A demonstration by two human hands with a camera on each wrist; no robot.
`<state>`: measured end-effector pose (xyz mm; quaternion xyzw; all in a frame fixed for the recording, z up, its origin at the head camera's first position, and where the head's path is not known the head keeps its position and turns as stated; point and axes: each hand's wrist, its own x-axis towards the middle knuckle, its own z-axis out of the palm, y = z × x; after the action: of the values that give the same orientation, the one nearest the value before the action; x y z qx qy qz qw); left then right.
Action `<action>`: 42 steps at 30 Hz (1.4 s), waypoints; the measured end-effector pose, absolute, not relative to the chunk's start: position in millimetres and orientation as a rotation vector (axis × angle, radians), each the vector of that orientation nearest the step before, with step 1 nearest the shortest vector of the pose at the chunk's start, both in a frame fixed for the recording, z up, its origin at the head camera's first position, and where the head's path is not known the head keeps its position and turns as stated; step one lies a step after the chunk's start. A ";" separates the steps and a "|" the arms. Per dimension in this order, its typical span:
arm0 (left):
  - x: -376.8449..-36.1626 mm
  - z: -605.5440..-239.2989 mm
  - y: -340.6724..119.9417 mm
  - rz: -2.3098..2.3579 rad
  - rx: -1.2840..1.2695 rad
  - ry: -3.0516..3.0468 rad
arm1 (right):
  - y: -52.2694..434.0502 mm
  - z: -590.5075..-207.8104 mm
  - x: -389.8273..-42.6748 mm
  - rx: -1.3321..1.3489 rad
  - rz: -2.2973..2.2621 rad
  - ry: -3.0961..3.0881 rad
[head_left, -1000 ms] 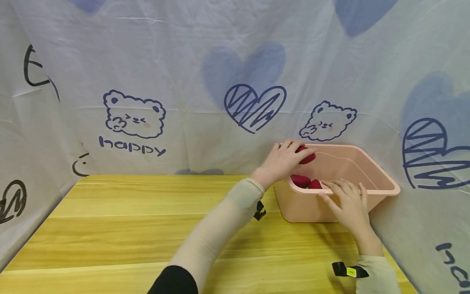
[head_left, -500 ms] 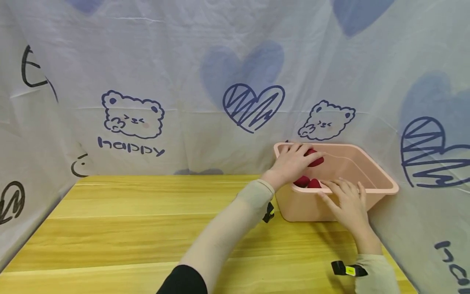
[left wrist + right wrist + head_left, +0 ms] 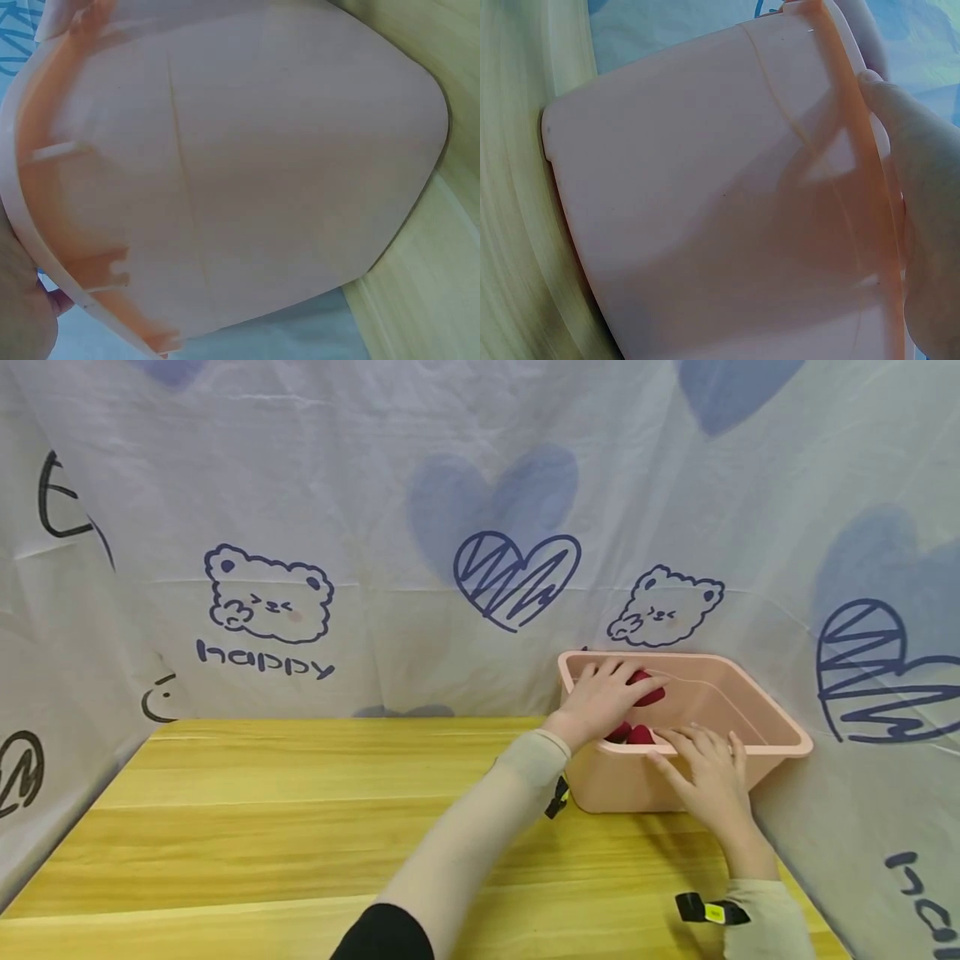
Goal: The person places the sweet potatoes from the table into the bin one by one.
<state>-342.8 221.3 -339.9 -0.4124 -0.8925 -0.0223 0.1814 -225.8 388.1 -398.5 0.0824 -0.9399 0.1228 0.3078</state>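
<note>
A pink plastic bin (image 3: 780, 727) stands at the table's back right corner. My left hand (image 3: 602, 700) reaches over its left rim and grips a dark red rounded piece (image 3: 649, 692) just inside. Two more red pieces (image 3: 632, 735) lie low in the bin, partly hidden behind the near wall. My right hand (image 3: 707, 770) rests with straight, spread fingers on the near rim. The left wrist view is filled by the bin's outer wall (image 3: 247, 172). In the right wrist view a finger (image 3: 915, 225) lies over the bin's rim (image 3: 855, 150).
The wooden table (image 3: 300, 810) stretches left and forward of the bin. A printed cloth backdrop (image 3: 375, 527) closes in the back and both sides, close behind the bin. Black wrist straps (image 3: 705, 910) sit on both sleeves.
My left hand has carried the red piece to the right and lower, from above the bin's left rim to inside it. The right hand has stayed on the near rim.
</note>
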 end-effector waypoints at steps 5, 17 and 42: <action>-343.0 -338.9 221.6 -0.086 -1.160 -2.568 | 388.2 -397.4 -225.6 0.220 0.325 -2.487; -339.8 -336.7 225.9 -0.035 -1.150 -2.618 | 389.6 -396.7 -224.3 0.214 0.316 -2.497; -341.7 -341.2 222.8 -0.158 -1.153 -2.631 | 387.2 -399.5 -225.2 0.227 0.326 -2.490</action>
<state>-341.7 222.8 -341.2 -0.3972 -0.9065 -0.0545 0.1322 -225.2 387.2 -399.5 0.0859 -0.9404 0.1233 0.3052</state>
